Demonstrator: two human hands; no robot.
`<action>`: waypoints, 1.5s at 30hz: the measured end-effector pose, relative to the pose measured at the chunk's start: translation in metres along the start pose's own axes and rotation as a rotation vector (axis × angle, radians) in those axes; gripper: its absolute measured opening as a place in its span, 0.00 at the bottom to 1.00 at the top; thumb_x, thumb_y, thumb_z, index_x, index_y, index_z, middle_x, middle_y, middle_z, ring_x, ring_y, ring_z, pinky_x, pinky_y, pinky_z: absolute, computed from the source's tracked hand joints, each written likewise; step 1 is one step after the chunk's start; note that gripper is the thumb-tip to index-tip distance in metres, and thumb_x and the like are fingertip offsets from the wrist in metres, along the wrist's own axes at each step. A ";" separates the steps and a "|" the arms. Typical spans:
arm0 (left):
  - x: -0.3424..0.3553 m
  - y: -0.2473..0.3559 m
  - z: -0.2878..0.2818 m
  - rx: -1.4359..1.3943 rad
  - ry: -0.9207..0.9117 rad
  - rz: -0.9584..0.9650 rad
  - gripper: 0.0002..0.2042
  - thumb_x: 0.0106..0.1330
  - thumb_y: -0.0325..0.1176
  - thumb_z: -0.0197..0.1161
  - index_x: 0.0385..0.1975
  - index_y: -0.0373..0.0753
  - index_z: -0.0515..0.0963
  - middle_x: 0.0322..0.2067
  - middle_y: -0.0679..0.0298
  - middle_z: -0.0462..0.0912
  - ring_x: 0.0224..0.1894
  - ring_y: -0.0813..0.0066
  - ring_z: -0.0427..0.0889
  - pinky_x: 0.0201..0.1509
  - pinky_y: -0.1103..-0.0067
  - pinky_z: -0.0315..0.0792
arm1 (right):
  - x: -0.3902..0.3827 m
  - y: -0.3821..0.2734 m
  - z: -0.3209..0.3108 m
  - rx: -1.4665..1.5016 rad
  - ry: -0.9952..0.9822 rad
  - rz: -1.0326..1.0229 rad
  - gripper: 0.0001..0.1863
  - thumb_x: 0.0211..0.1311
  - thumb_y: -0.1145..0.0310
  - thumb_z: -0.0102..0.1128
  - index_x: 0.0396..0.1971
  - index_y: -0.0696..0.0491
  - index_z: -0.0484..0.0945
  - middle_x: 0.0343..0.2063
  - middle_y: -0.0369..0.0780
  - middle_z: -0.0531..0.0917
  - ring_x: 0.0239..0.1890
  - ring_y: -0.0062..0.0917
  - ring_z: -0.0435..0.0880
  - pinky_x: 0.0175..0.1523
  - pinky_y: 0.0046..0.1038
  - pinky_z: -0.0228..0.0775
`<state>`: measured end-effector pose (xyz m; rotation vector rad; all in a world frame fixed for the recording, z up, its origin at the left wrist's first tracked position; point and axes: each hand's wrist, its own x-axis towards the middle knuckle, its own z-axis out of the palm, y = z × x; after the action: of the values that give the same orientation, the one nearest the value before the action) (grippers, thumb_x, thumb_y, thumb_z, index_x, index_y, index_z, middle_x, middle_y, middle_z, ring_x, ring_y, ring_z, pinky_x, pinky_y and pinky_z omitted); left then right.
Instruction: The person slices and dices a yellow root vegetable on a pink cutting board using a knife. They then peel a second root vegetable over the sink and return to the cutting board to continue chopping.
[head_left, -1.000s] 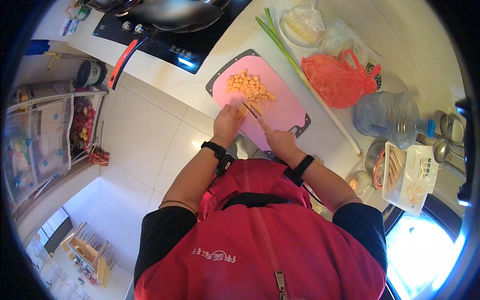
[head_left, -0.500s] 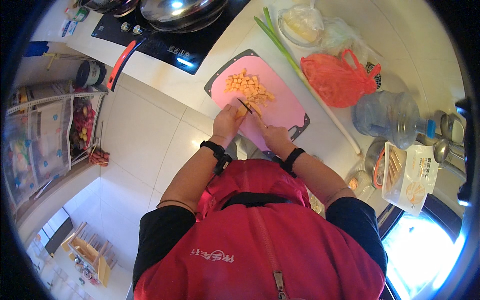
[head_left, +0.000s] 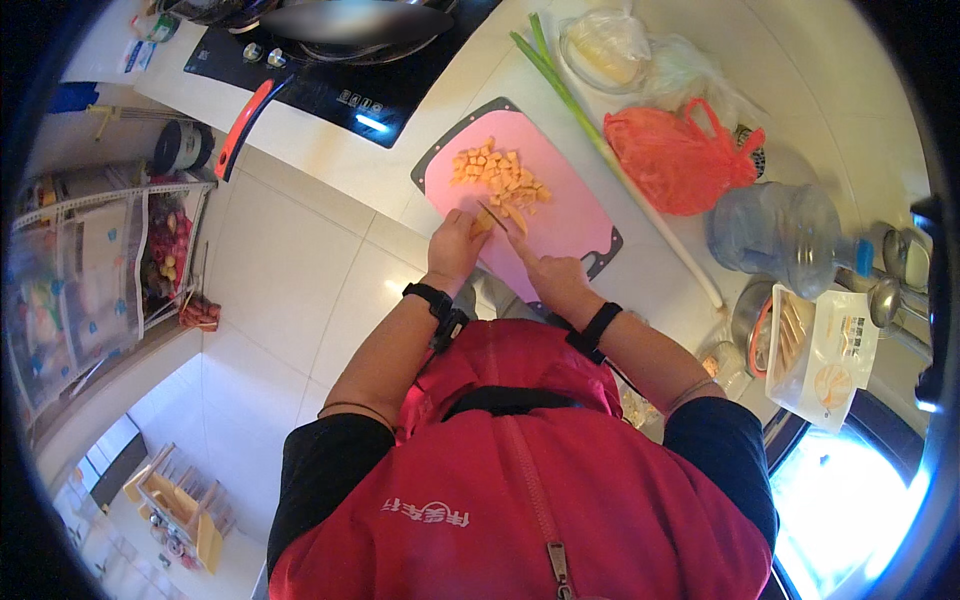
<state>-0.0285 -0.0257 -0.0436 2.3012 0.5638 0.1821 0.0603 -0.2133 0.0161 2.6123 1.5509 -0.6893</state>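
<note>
My left hand (head_left: 455,247) is closed on a piece of orange vegetable (head_left: 482,222) at the near left of a pink cutting board (head_left: 570,210) with a dark rim. In my right hand (head_left: 560,279) is a small knife (head_left: 492,214), its blade lying at that piece and the index finger stretched along it. My palm and other fingers hide most of the knife's handle. Just beyond the blade, a heap of small orange vegetable cubes (head_left: 500,170) is spread over the board. A few longer slices (head_left: 516,218) lie beside the knife.
Right of the board lies a long green onion (head_left: 580,115). Past it are a red plastic bag (head_left: 660,160), a bowl with a bagged item (head_left: 605,55) and a clear water jug (head_left: 775,238). A black cooktop (head_left: 330,80) bears a pan with a red handle (head_left: 245,125).
My right hand has drawn back slightly toward me and to the right, and the knife blade has turned a little. The left hand keeps its hold with hardly any movement.
</note>
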 end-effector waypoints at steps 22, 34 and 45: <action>-0.004 0.001 -0.007 -0.023 0.004 -0.004 0.16 0.55 0.36 0.71 0.40 0.37 0.76 0.39 0.54 0.78 0.39 0.52 0.81 0.42 0.65 0.77 | 0.020 0.008 0.020 0.099 -0.047 0.035 0.38 0.63 0.67 0.51 0.73 0.44 0.49 0.20 0.42 0.83 0.20 0.38 0.84 0.24 0.41 0.74; -0.014 -0.004 -0.005 -0.135 -0.016 -0.049 0.11 0.54 0.29 0.68 0.36 0.36 0.76 0.34 0.55 0.79 0.36 0.54 0.81 0.40 0.66 0.78 | -0.003 -0.009 0.007 0.050 -0.105 0.014 0.45 0.59 0.72 0.54 0.74 0.42 0.42 0.24 0.44 0.85 0.25 0.37 0.86 0.25 0.41 0.75; -0.012 -0.007 -0.006 -0.122 -0.027 0.019 0.10 0.55 0.29 0.67 0.36 0.36 0.77 0.34 0.54 0.79 0.36 0.54 0.81 0.39 0.66 0.77 | 0.016 -0.014 0.033 0.107 0.064 -0.050 0.39 0.61 0.69 0.51 0.73 0.46 0.49 0.20 0.42 0.84 0.21 0.38 0.84 0.26 0.43 0.74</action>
<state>-0.0432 -0.0227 -0.0443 2.1883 0.5039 0.1894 0.0428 -0.2011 -0.0168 2.7061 1.6458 -0.7181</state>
